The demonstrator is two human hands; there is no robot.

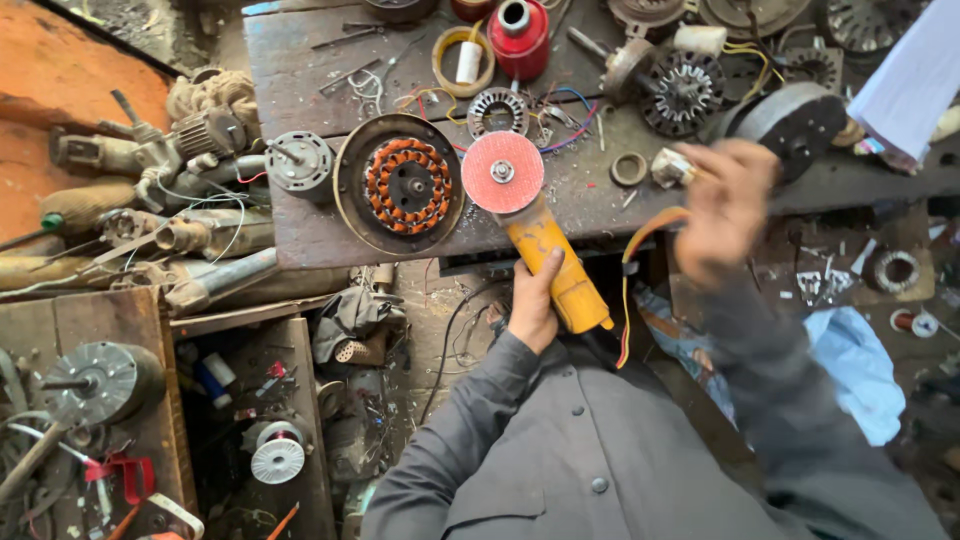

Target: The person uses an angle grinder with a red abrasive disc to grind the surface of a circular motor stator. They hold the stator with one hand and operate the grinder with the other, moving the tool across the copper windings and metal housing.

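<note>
My left hand (533, 300) grips the yellow body of an angle grinder (553, 262), whose red sanding disc (503, 172) faces up over the front edge of the wooden workbench (300, 60). My right hand (728, 205) is blurred with motion at the right. It holds a small pale part (672, 167) with orange, yellow and red wires (640, 245) trailing down from it. Just left of the disc lies a round motor stator with copper windings (402, 183).
The bench carries a red cylinder (518, 38), a tape roll (463, 62), a small ring (629, 168), toothed stator cores (686, 92) and a dark round housing (792, 120). Old motors and drills (170, 190) pile at the left. A wooden box (110, 400) sits lower left.
</note>
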